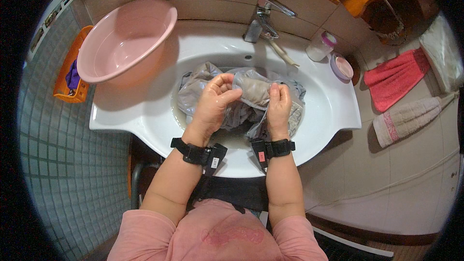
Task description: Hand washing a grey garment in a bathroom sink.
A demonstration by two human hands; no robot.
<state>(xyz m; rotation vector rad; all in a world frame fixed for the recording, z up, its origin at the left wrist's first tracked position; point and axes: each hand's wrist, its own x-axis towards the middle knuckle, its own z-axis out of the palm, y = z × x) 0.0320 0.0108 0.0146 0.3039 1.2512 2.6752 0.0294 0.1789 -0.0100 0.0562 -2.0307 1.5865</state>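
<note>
A wet grey garment (pixel 253 90) lies bunched in the white sink (pixel 319 116), partly in water. Over the basin, my left hand (pixel 213 102) pinches one side of a raised fold of the cloth between thumb and fingers. The other side of that fold is gripped by my right hand (pixel 278 108), thumb uppermost. Between the two hands the fabric is stretched, with a beige patch showing. The rest of the garment spreads behind and below my hands, and its underside is hidden.
A pink plastic basin (pixel 128 43) stands on the sink's left ledge, beside an orange basket (pixel 72 67). Behind the sink rises a chrome faucet (pixel 263 19). A lidded jar (pixel 321 47) and a small round container (pixel 341 67) sit at right; red (pixel 396 77) and beige towels (pixel 406 118) hang beyond.
</note>
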